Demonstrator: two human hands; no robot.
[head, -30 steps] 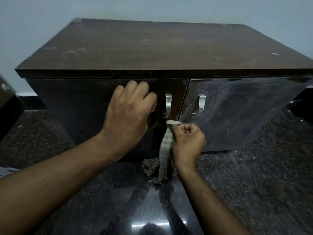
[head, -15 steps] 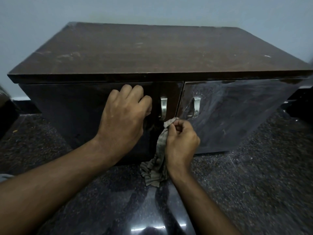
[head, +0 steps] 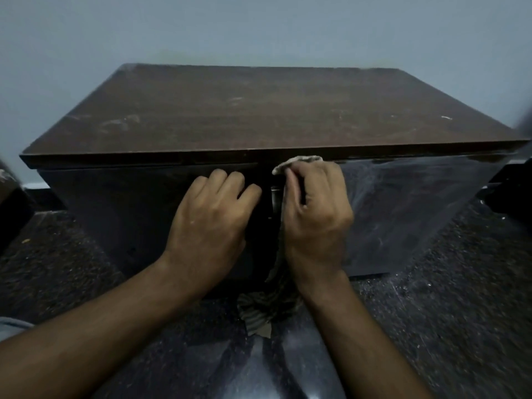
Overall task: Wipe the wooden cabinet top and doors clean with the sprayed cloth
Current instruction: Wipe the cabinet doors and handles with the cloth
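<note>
A low dark wooden cabinet with a brown top (head: 259,110) stands against the wall. Its left door (head: 115,208) and glossy right door (head: 408,214) meet in the middle. My left hand (head: 213,217) has its fingers curled against the left door near its inner edge, holding nothing that I can see. My right hand (head: 316,214) grips a striped grey cloth (head: 296,162) and presses its upper end against the top of the door seam, just under the top's front edge. The cloth's tail hangs down to the floor. One metal handle (head: 275,200) shows between my hands; the other is hidden.
The cabinet sits on a dark speckled polished floor (head: 431,312). A pale wall (head: 259,33) rises behind it. A dark object (head: 11,208) stands at the left edge and another dark shape (head: 512,191) at the right edge.
My right hand has carried the cloth up from below the handles to the top of the door seam. The left hand has stayed on the left door. The view has tilted down.
</note>
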